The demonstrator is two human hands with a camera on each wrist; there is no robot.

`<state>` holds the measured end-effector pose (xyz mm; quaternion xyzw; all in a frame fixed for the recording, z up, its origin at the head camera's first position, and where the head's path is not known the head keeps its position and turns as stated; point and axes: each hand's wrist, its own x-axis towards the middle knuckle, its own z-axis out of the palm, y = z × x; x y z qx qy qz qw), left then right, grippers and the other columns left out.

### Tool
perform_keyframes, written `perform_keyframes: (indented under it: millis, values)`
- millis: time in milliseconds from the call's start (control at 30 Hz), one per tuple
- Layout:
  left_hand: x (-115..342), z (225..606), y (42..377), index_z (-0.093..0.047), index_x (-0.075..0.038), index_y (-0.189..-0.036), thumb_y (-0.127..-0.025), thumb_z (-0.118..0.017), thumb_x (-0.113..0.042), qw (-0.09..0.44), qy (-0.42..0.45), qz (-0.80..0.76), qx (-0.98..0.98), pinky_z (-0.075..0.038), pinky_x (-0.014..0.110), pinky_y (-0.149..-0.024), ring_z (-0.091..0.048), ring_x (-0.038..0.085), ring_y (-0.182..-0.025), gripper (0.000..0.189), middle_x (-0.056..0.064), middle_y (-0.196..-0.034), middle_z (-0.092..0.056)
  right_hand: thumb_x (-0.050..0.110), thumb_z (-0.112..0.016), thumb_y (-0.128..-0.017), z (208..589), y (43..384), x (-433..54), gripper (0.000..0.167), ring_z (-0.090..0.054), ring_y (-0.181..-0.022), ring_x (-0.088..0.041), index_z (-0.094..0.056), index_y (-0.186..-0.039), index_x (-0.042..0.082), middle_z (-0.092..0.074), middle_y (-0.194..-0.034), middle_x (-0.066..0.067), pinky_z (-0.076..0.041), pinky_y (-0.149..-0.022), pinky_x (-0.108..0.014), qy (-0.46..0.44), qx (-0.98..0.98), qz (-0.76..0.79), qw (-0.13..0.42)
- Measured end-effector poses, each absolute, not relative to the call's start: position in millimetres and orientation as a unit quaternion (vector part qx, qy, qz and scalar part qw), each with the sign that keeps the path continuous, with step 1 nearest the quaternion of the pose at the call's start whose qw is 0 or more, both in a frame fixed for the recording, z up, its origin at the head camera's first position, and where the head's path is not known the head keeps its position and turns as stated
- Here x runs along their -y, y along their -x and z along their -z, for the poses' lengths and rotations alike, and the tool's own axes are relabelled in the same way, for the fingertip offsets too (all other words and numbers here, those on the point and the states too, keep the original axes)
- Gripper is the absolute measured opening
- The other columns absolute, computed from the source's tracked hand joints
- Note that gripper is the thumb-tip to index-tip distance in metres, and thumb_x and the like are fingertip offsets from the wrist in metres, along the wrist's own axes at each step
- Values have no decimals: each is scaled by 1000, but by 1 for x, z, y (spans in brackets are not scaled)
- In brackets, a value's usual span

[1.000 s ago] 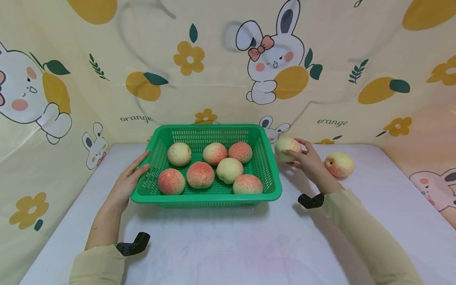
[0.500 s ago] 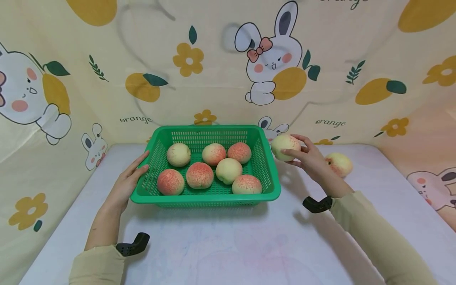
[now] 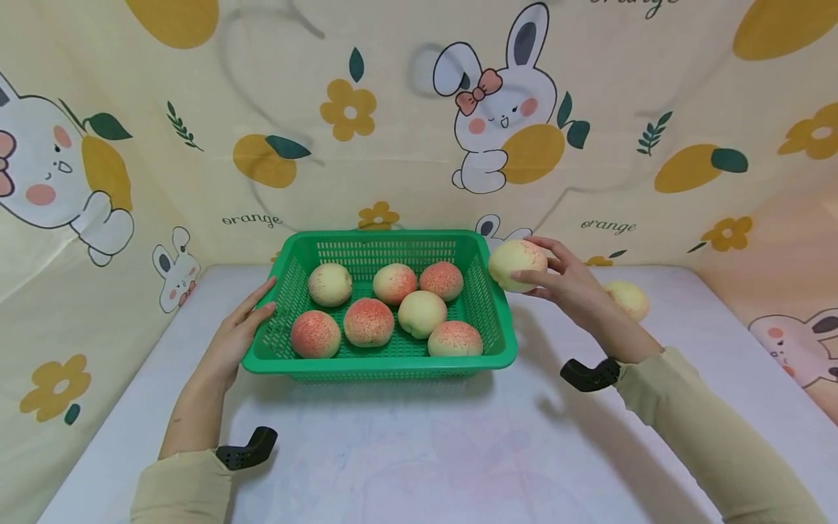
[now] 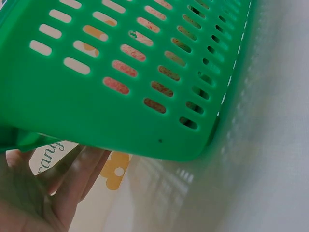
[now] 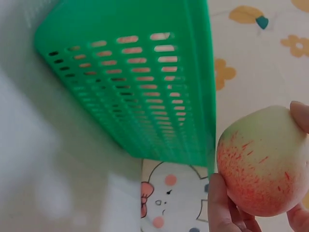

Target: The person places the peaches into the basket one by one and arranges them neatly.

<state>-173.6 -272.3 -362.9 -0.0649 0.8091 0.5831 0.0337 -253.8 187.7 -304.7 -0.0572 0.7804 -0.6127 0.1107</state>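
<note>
A green plastic basket (image 3: 380,366) stands on the table with several red and pale peaches in it, among them a speckled one (image 3: 369,322) near the middle. At the basket's left side my left hand (image 3: 230,336) rests against the rim, fingers fairly straight; in the left wrist view the fingers (image 4: 77,174) lie below the perforated wall. My right hand (image 3: 568,287) holds a pale peach (image 3: 516,266) with a reddish blush between thumb and fingers. It is raised off the table beside the basket's right rim. In the right wrist view that peach (image 5: 265,162) is right beside the rim.
Another pale peach (image 3: 628,300) lies on the white table (image 3: 419,451) to the right, partly hidden behind my right wrist. A cream cloth (image 3: 393,167) printed with rabbits and oranges hangs behind the table and along its sides.
My right hand has lifted the peach off the table and moved it up and left to the basket's right rim. My left hand and the basket stay in place.
</note>
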Motion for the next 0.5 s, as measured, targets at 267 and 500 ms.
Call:
perform_keyframes:
  millis: [267, 500]
  values:
    - [272, 362, 174, -18, -34, -154, -102, -40, -43, 36, 64, -584, -808, -8, 66, -110, 1, 35, -147, 57, 5, -162, -3, 19, -70, -88, 294, 252, -173, 62, -57, -100, -16, -38, -141, 23, -42, -128, -8, -49, -84, -23, 94, -783, 603, 124]
    - [273, 363, 174, -17, -33, -154, -102, -40, -43, 36, 61, -586, -807, -9, 66, -110, 0, 34, -147, 58, 5, -162, -3, 20, -72, -87, 284, 252, -155, 65, -56, -103, -21, -37, -141, 18, -42, -133, -14, -49, -86, -27, 120, -803, 564, 152]
